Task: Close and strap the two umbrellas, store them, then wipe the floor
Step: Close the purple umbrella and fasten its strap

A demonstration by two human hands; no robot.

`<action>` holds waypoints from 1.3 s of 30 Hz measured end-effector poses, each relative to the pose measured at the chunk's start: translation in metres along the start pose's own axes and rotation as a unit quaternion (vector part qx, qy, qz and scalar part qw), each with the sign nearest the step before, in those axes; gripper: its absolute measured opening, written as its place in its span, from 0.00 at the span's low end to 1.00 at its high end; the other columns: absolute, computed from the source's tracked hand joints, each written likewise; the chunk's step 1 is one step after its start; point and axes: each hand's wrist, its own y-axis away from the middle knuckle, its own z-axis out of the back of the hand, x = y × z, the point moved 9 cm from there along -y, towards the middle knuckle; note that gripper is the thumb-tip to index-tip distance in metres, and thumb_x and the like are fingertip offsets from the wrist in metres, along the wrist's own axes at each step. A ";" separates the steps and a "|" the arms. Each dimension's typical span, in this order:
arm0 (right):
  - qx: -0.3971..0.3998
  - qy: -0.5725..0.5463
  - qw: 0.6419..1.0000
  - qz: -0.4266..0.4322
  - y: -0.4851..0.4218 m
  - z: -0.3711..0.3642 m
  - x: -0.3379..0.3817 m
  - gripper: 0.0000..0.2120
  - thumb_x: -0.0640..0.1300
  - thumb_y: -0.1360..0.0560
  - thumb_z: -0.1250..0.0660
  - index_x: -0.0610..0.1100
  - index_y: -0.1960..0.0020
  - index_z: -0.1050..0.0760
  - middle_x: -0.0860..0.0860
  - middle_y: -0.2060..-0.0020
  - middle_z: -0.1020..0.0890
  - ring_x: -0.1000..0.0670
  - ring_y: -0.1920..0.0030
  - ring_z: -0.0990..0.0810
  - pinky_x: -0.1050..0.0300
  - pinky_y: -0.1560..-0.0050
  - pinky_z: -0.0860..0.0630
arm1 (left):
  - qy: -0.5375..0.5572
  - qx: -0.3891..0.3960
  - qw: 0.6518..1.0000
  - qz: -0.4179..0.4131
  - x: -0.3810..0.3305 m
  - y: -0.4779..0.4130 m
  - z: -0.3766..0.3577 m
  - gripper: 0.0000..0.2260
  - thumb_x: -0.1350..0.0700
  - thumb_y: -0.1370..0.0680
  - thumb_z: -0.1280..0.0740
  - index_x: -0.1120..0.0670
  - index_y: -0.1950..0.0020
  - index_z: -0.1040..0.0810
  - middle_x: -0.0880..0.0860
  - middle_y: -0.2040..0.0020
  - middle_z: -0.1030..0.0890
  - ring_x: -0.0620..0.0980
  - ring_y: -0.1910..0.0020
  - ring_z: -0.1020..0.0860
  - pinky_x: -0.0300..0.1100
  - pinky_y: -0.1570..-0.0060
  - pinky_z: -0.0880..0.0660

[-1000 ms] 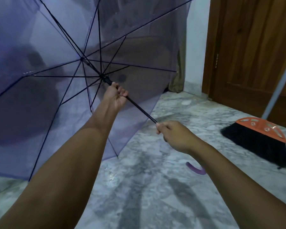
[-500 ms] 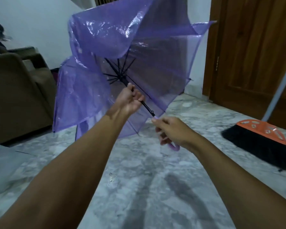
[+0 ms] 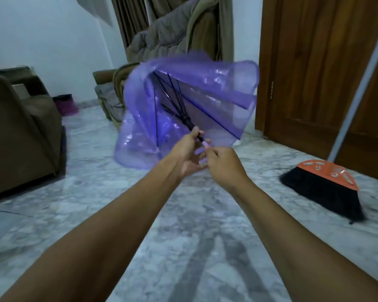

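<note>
While the umbrella (image 3: 183, 101) is held up over the floor (image 3: 140, 214), half folded with its purple canopy all bunched, the black shaft is pinched by the left hand (image 3: 187, 152) and the handle end is gripped by the right hand (image 3: 224, 163). A broom (image 3: 327, 188) is stood off right, near the door (image 3: 303, 73).

Half-collapsed purple umbrella (image 3: 205, 83) gripped at black shaft (image 3: 200, 137) by left hand (image 3: 186, 153), at lilac handle (image 3: 205, 145) by right hand (image 3: 224, 164); broom (image 3: 327, 188) on marble floor (image 3: 194, 225).
</note>
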 end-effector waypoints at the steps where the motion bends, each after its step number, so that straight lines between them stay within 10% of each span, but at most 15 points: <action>1: -0.010 -0.003 1.000 -0.009 0.000 -0.001 -0.002 0.20 0.54 0.17 0.43 0.46 0.56 0.18 0.51 0.65 0.16 0.50 0.68 0.25 0.56 0.63 0.29 | 0.002 0.003 1.000 0.002 0.004 -0.001 -0.003 0.17 0.45 0.17 0.43 0.51 0.61 0.29 0.51 0.63 0.24 0.48 0.69 0.30 0.41 0.65 0.32; 7: -0.048 0.020 0.998 -0.037 0.004 0.008 -0.012 0.17 0.56 0.17 0.44 0.49 0.56 0.22 0.47 0.59 0.17 0.41 0.54 0.18 0.48 0.52 0.24 | 0.022 0.013 1.000 0.017 0.014 0.002 -0.013 0.16 0.45 0.18 0.40 0.52 0.62 0.27 0.50 0.61 0.20 0.48 0.64 0.28 0.45 0.57 0.27; 22: -0.050 -0.048 0.994 -0.090 0.000 0.007 -0.024 0.18 0.53 0.18 0.39 0.42 0.54 0.17 0.46 0.57 0.14 0.45 0.53 0.16 0.47 0.46 0.20 | 0.092 0.009 0.995 0.030 0.025 0.007 -0.019 0.15 0.48 0.18 0.40 0.55 0.61 0.27 0.54 0.67 0.24 0.48 0.65 0.28 0.40 0.54 0.30; 29: -0.040 0.022 0.997 -0.065 -0.006 0.031 -0.020 0.20 0.55 0.18 0.40 0.45 0.59 0.18 0.51 0.67 0.19 0.46 0.63 0.20 0.52 0.59 0.26 | -0.124 0.027 0.991 0.037 0.004 0.017 -0.030 0.16 0.50 0.16 0.47 0.56 0.55 0.25 0.53 0.68 0.22 0.48 0.73 0.25 0.39 0.68 0.22; 32: -0.051 0.059 0.994 -0.073 -0.005 0.049 -0.024 0.25 0.56 0.19 0.39 0.46 0.72 0.30 0.51 0.76 0.29 0.48 0.73 0.31 0.55 0.67 0.36 | -0.453 0.013 0.892 -0.008 -0.033 0.024 -0.017 0.14 0.53 0.18 0.41 0.62 0.48 0.21 0.59 0.56 0.17 0.56 0.66 0.19 0.47 0.55 0.19; 34: -0.054 0.069 0.993 -0.081 -0.004 0.061 -0.023 0.26 0.56 0.19 0.38 0.44 0.73 0.31 0.49 0.77 0.30 0.47 0.73 0.31 0.55 0.67 0.36 | -0.593 -0.028 0.799 -0.093 -0.068 0.025 -0.001 0.11 0.55 0.20 0.36 0.62 0.53 0.18 0.57 0.59 0.16 0.56 0.63 0.17 0.41 0.63 0.19; 36: -0.049 0.075 0.992 -0.086 -0.003 0.070 -0.014 0.25 0.55 0.20 0.37 0.41 0.69 0.25 0.51 0.79 0.30 0.47 0.74 0.31 0.56 0.67 0.35 | -0.718 -0.121 0.650 -0.217 -0.105 0.030 0.013 0.09 0.54 0.24 0.33 0.58 0.49 0.19 0.58 0.52 0.17 0.58 0.54 0.18 0.41 0.62 0.24; 39: -0.036 0.088 0.992 -0.083 -0.008 0.083 0.006 0.22 0.53 0.22 0.35 0.40 0.68 0.22 0.53 0.82 0.32 0.48 0.75 0.33 0.56 0.68 0.35 | -0.852 -0.171 0.445 -0.215 -0.099 0.015 0.029 0.46 0.45 0.32 0.24 0.52 0.21 0.47 0.62 0.26 0.40 0.64 0.30 0.35 0.56 0.39 0.29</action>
